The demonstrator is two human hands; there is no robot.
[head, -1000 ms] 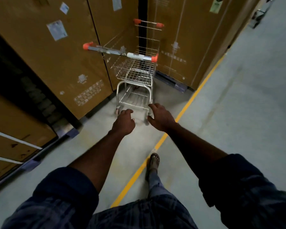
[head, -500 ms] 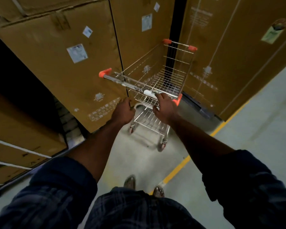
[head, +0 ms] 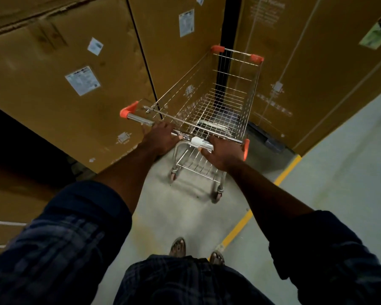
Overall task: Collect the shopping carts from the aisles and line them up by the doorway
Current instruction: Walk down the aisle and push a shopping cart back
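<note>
Cart: a wire shopping cart (head: 209, 111) stands on the concrete floor (head: 339, 183) at 12 o'clock from the person, nose pointing at the boxes.
Handle: a silver bar (head: 139, 119) with orange end caps and a white tag (head: 197, 140) near its middle.
Left hand (head: 161, 139): fingers wrapped over the bar, left of the tag.
Right hand (head: 223, 151): clasps the bar at its right end, just beside the orange cap (head: 246, 148).
Ahead, 12 o'clock: a dark upright (head: 227, 23) between two cartons, right behind the cart's orange front corners (head: 217, 48); whether they touch cannot be told.
Ahead, 10 to 11 o'clock: tall cardboard cartons (head: 53, 84) with white paper labels (head: 83, 80), close along the cart's left side.
Ahead, 1 to 2 o'clock: another large carton (head: 306, 84) on a dark base (head: 271, 140), near the cart's right front.
At 9 o'clock: a dark recess (head: 13, 139) beside the cartons.
Floor marking: a yellow line (head: 238, 227) runs from 6 o'clock towards 2 o'clock, passing right of the rear wheel (head: 218, 195).
Person: checked sleeves rolled above the forearms; two feet (head: 178, 247) at 6 o'clock, just left of the line.
</note>
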